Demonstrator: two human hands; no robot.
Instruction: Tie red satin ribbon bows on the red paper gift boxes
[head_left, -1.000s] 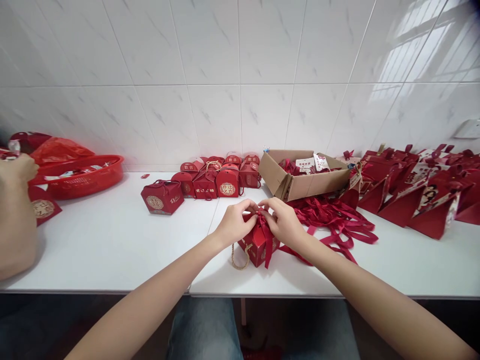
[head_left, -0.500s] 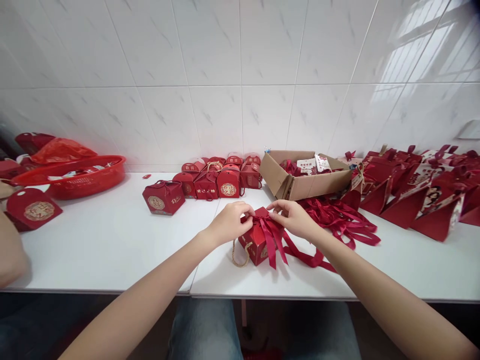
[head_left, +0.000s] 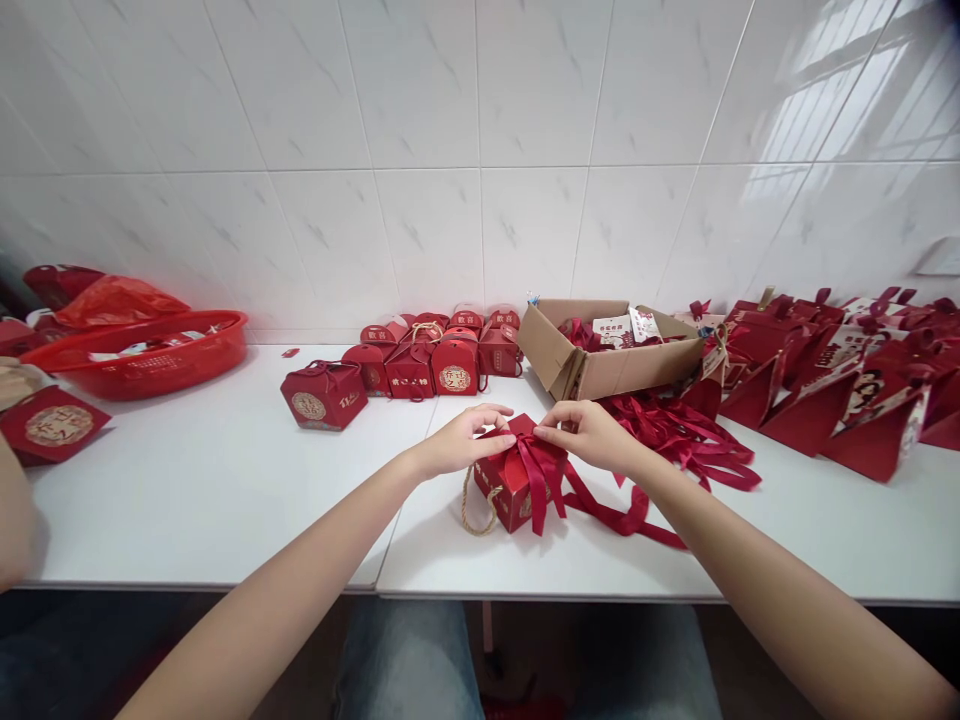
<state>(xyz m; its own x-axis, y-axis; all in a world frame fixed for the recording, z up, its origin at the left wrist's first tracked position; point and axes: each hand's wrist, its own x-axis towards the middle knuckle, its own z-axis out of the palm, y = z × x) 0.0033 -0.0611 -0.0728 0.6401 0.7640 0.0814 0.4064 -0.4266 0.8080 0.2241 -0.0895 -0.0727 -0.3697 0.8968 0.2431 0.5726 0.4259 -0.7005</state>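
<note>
On the table right in front of me stands a small red gift box (head_left: 496,482) with a dark red ribbon (head_left: 538,485) tied in a bow at its top. The ribbon's two tails hang down the near face, and a gold cord handle (head_left: 480,515) droops at the box's left. My left hand (head_left: 466,440) pinches the left part of the bow, its thumb and fingertips at the knot. From the other side my right hand (head_left: 586,435) pinches the bow's right part. More dark red ribbon (head_left: 630,515) trails on the table under my right forearm.
Several red gift boxes (head_left: 455,362) stand by the wall, with one box (head_left: 324,395) nearer at their left. A cardboard carton (head_left: 637,370) holds cards. Red bags (head_left: 810,390) line the right. At left are a red basin (head_left: 165,368) and another person's arm (head_left: 13,510).
My left fingers have shifted slightly over the bow, and its tails hang a little further left. The red box at the far left has tipped and moved left beside the other person's arm.
</note>
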